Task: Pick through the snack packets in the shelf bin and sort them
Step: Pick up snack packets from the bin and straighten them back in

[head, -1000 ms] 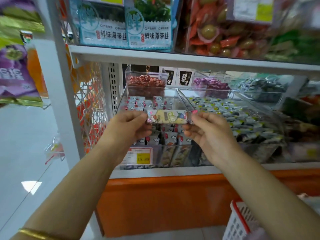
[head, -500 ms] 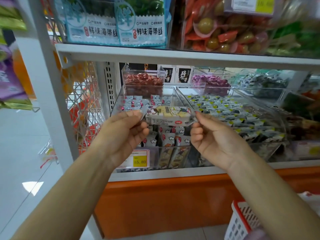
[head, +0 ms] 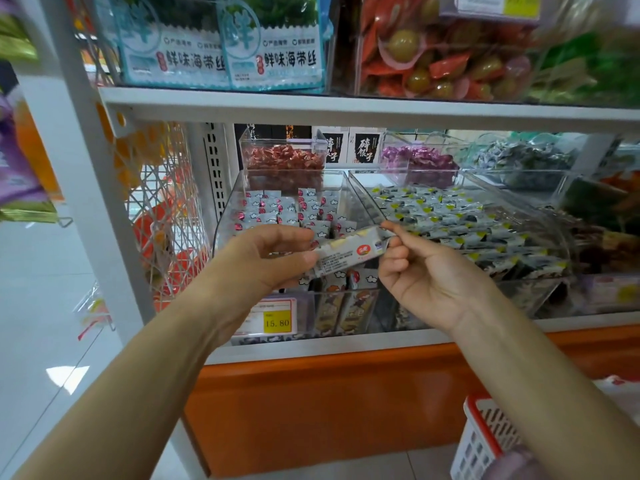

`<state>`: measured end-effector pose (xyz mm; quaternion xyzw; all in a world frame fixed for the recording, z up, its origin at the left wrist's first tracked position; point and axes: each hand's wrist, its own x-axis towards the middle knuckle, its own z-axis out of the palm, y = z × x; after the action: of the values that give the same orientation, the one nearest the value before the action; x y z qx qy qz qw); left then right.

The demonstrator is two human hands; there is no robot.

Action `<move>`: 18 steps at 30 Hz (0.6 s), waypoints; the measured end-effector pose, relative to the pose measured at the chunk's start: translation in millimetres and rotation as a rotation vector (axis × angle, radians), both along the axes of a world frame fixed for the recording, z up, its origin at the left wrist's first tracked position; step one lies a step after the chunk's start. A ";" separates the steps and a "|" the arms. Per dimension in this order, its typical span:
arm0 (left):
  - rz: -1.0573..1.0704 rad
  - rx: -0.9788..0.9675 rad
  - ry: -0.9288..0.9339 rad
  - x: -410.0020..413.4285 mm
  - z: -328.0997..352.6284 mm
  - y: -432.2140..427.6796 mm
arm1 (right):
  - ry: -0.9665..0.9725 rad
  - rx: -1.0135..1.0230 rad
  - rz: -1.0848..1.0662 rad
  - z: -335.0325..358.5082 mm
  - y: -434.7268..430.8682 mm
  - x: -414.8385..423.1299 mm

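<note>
At frame centre, the left hand (head: pixel 266 258) and right hand (head: pixel 426 271) each pinch one end of a small white-and-yellow foil snack packet (head: pixel 349 252).

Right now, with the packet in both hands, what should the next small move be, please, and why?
Probably lower the packet into the front of the clear bin: the left hand and right hand pinch its ends above it, and its yellow print looks unlike the red-and-white packets behind, closer to the front-row packets.
</note>
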<state>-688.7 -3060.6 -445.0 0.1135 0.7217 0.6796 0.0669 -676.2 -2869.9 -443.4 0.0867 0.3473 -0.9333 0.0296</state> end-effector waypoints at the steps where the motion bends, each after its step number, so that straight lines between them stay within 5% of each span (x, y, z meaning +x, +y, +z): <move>1: 0.004 -0.016 0.003 -0.8 -1.2 -0.3 | -0.001 -0.005 -0.007 0.2 0.0 -0.1; 6: 0.028 0.038 -0.037 -4.9 -5.6 -0.7 | 0.006 0.045 -0.026 -2.1 0.0 0.4; 14: 0.099 0.178 -0.033 -4.8 -3.1 -1.9 | 0.271 0.706 -0.133 -4.9 -4.6 6.1; 18: 0.028 0.247 -0.030 -3.1 -0.1 -2.8 | 0.244 0.626 -0.193 -3.5 -5.8 6.7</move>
<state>-691.7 -3063.4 -445.1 0.1004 0.6329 0.7658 0.0536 -669.5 -2875.7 -446.9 0.0121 0.6078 -0.7835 -0.1287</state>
